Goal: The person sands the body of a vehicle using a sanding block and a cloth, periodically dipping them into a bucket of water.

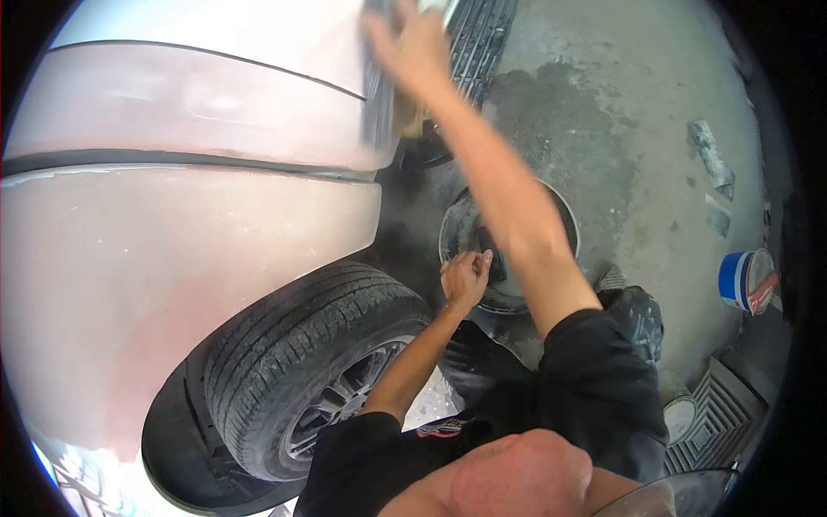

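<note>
My right hand (412, 47) reaches far forward over the pale car body panel (198, 95), at its front edge. Its fingers grip a long dark grey strip (377, 99), possibly a sanding block, smeared by motion. Closer to me, my left hand (465, 277) is closed above the near rim of a round bucket (575, 233). Beside its fingertips shows a dark flat piece (494, 258), which looks pinched there. My right forearm hides part of the bucket. Pinkish, sanded-looking patches mark the car's fender (172, 258).
A tire (301, 345) stands low left of my arms, under the fender. A dark grille (478, 52) lies beyond my right hand. On the concrete floor (603, 129) are a wet patch, scraps (711, 155) and a blue-and-white tub (736, 280). A ridged mat (711, 418) is at lower right.
</note>
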`<state>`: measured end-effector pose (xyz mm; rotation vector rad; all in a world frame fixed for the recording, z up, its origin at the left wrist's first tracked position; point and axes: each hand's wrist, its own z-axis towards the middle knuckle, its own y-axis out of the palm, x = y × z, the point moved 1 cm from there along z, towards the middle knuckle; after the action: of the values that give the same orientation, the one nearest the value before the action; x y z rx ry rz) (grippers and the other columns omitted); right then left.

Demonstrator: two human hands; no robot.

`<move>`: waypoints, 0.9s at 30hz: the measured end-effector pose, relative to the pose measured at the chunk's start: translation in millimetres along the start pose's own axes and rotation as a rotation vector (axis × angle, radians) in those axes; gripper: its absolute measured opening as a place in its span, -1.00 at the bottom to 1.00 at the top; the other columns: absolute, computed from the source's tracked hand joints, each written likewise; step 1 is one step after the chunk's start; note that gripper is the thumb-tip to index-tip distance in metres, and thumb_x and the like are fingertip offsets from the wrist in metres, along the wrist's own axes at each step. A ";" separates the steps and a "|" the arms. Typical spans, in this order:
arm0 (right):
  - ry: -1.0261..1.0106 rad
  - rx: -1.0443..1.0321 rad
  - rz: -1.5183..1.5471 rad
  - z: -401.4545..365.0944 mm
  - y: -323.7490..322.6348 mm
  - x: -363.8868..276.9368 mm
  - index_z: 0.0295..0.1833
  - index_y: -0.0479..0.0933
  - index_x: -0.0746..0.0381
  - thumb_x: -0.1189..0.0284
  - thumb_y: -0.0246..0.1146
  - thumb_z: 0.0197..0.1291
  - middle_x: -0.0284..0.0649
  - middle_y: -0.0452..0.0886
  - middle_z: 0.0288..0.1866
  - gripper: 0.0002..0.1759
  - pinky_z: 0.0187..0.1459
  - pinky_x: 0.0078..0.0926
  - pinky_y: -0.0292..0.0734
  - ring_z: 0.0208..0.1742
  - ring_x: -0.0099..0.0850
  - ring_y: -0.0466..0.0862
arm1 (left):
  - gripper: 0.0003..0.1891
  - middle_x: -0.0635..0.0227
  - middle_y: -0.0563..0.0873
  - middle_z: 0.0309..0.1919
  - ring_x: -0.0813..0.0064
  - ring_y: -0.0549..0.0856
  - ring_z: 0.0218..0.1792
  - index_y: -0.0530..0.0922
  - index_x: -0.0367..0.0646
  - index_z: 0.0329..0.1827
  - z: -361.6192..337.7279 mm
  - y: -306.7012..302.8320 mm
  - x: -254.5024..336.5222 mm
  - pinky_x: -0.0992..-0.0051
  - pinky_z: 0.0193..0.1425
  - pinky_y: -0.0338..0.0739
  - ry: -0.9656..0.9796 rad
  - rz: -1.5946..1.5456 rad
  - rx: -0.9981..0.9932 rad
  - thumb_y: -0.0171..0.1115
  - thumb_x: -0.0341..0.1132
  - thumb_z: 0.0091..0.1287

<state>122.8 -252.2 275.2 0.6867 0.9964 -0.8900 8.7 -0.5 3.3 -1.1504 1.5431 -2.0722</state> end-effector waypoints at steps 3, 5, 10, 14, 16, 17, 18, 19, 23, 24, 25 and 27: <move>-0.193 0.020 -0.009 -56.4 9.2 -5.0 0.51 0.45 0.12 -0.10 0.34 0.25 0.22 0.50 0.10 -0.18 0.16 0.08 0.61 0.10 0.27 0.66 | -0.59 0.36 0.73 -0.42 0.24 0.72 -0.27 0.70 -0.10 -0.33 -1.9 6.4 -8.1 0.23 -0.09 0.44 0.105 -0.006 0.054 0.23 0.05 0.50; -0.140 0.088 -0.032 -20.6 0.6 -2.6 0.40 0.50 0.18 0.01 0.28 0.29 0.32 0.47 0.09 -0.32 0.14 0.10 0.59 0.07 0.28 0.64 | -0.60 0.37 0.73 -0.42 0.25 0.72 -0.27 0.70 -0.10 -0.33 -3.4 4.6 -7.7 0.23 -0.10 0.44 0.016 0.000 0.002 0.24 0.04 0.50; 0.066 -0.010 -0.020 15.6 -14.2 -10.9 0.52 0.36 0.16 0.11 0.23 0.38 0.24 0.46 0.20 -0.32 0.10 0.01 0.65 0.15 0.14 0.64 | -0.61 0.38 0.73 -0.41 0.26 0.71 -0.28 0.71 -0.09 -0.31 -0.8 -0.1 -0.1 0.22 -0.10 0.44 -0.012 0.039 -0.042 0.25 0.05 0.49; -0.220 -0.011 -0.033 -70.4 8.1 -11.0 0.49 0.45 0.11 -0.07 0.37 0.24 0.23 0.49 0.09 -0.20 0.11 0.09 0.61 0.07 0.23 0.66 | -0.59 0.38 0.73 -0.41 0.25 0.72 -0.29 0.71 -0.09 -0.32 2.4 5.9 -4.7 0.22 -0.09 0.45 0.040 0.037 -0.002 0.24 0.07 0.49; -0.123 0.020 -0.054 -37.2 0.7 -5.7 0.36 0.52 0.25 -0.09 0.38 0.21 0.28 0.55 0.10 -0.22 0.14 0.01 0.61 0.11 0.17 0.68 | -0.58 0.37 0.74 -0.40 0.25 0.72 -0.27 0.72 -0.09 -0.32 0.8 3.4 -5.3 0.22 -0.08 0.45 -0.004 0.016 -0.023 0.24 0.08 0.49; -0.128 0.088 0.038 -3.8 3.9 11.0 0.26 0.54 0.35 -0.11 0.37 0.20 0.33 0.63 0.11 -0.22 0.15 -0.06 0.63 0.16 0.06 0.72 | -0.59 0.37 0.74 -0.40 0.24 0.73 -0.26 0.72 -0.09 -0.31 0.7 1.5 -2.1 0.21 -0.07 0.46 -0.048 0.003 -0.044 0.24 0.08 0.48; 0.039 -0.079 -0.070 37.8 6.1 37.7 0.25 0.54 0.40 -0.12 0.37 0.18 0.34 0.67 0.11 -0.18 0.16 -0.09 0.64 0.18 -0.04 0.74 | -0.59 0.36 0.74 -0.39 0.24 0.73 -0.24 0.72 -0.09 -0.31 2.0 0.7 -0.9 0.21 -0.06 0.46 -0.087 -0.013 -0.061 0.24 0.08 0.48; 0.001 0.013 -0.103 35.7 -8.5 6.7 0.63 0.23 0.19 0.19 0.18 0.48 0.14 0.45 0.28 -0.30 0.06 -0.09 0.71 0.20 -0.02 0.66 | -0.61 0.37 0.74 -0.38 0.24 0.73 -0.24 0.72 -0.09 -0.29 2.1 1.3 -3.4 0.21 -0.06 0.46 -0.073 -0.007 -0.055 0.25 0.06 0.47; -0.165 0.060 -0.077 -68.8 12.0 -22.0 0.36 0.58 0.18 -0.05 0.37 0.24 0.23 0.47 0.04 -0.29 0.10 -0.05 0.62 0.04 0.16 0.66 | -0.68 0.36 0.75 -0.35 0.24 0.73 -0.24 0.72 -0.08 -0.24 2.0 -3.4 2.1 0.21 -0.04 0.46 0.076 0.008 0.042 0.27 -0.01 0.45; -0.289 0.060 -0.064 -101.0 18.2 -23.9 0.43 0.54 0.13 0.00 0.40 0.23 0.19 0.45 -0.02 -0.27 0.04 -0.02 0.61 -0.03 0.13 0.65 | -0.70 0.35 0.75 -0.35 0.23 0.73 -0.25 0.72 -0.08 -0.23 -0.2 -3.2 1.0 0.21 -0.04 0.46 0.096 0.035 0.040 0.27 -0.02 0.44; -0.247 0.015 0.005 -105.8 19.0 -23.5 0.45 0.53 0.12 0.01 0.42 0.22 0.20 0.44 -0.04 -0.26 0.04 -0.01 0.61 -0.03 0.16 0.64 | -0.71 0.35 0.76 -0.34 0.23 0.73 -0.25 0.72 -0.08 -0.22 -2.5 -2.1 -0.9 0.21 -0.04 0.46 0.116 0.062 0.037 0.27 -0.04 0.43; -0.273 0.026 -0.058 -80.2 10.4 -19.5 0.39 0.56 0.16 -0.01 0.41 0.22 0.22 0.47 0.00 -0.29 0.06 -0.02 0.62 0.01 0.16 0.65 | -0.74 0.33 0.76 -0.33 0.22 0.73 -0.26 0.71 -0.08 -0.22 -1.7 1.9 -8.0 0.21 -0.04 0.46 0.093 0.156 -0.037 0.28 -0.07 0.42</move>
<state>93.9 -175.4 262.3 0.5433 0.7642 -1.0190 12.2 5.2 -1.8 -0.9250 1.6636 -2.0272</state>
